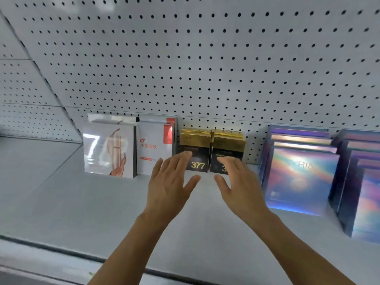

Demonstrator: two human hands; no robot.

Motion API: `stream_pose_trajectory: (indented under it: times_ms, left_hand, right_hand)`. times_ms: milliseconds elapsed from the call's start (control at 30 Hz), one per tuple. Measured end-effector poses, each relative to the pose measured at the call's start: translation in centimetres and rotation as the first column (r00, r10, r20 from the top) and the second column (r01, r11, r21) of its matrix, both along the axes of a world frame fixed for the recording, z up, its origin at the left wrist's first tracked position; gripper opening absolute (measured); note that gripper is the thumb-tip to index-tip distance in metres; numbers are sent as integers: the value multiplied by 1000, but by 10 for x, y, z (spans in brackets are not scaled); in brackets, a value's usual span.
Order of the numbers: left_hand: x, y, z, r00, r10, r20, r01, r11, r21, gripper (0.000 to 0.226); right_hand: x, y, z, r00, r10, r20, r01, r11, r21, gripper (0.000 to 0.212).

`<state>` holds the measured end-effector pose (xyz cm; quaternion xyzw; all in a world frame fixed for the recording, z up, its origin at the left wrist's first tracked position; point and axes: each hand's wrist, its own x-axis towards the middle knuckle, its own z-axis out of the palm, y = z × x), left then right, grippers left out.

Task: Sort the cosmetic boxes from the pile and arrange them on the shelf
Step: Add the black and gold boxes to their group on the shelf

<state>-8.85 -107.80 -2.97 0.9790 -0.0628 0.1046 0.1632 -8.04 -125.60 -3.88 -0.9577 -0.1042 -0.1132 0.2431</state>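
Both hands reach in over the grey shelf [61, 194], fingers straight and spread, each grip wide and holding nothing. The left hand [170, 182] overlaps the left black-and-gold box [195, 149] marked 377, the right hand [238, 184] its twin [226, 149]. White boxes [127, 149] stand to the left, iridescent boxes [302, 173] to the right, all against the pegboard [185, 58].

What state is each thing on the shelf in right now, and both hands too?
Left hand: open, fingers straight, in front of the left black and gold box.
Right hand: open, in front of the right black and gold box.
Black and gold boxes: upright, two stacks side by side.
White and red boxes: upright, in a row.
White illustrated boxes: upright.
Iridescent boxes: upright, rows front to back.
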Motion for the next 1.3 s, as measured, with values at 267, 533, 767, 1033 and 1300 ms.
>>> stream_pose_trajectory:
  times_ms: [267, 533, 767, 1033, 1300]
  left_hand:
    - [-81, 66, -5, 972, 228, 57, -219, 966, -137, 58]
    - [-151, 201, -4, 903, 426, 54, -414, 897, -154, 54]
    - [-211, 352, -5, 862, 506, 27, -499, 857, -132, 59]
    - [-242, 489, -4, 829, 559, 19, -550, 820, -157, 62]
    - [-229, 600, -13, 791, 612, 22, -600, 781, -172, 46]
  right_hand:
    - [-44, 84, -3, 960, 251, 122, -265, 957, 120, 35]
    - [-80, 226, -10, 878, 462, 127, -476, 871, 120, 37]
    - [-118, 381, -11, 844, 533, 66, -537, 837, 103, 32]
    - [-134, 517, -8, 798, 601, -51, -581, 788, 202, 41]
    - [-106, 634, -13, 752, 649, -113, -599, 745, 293, 28]
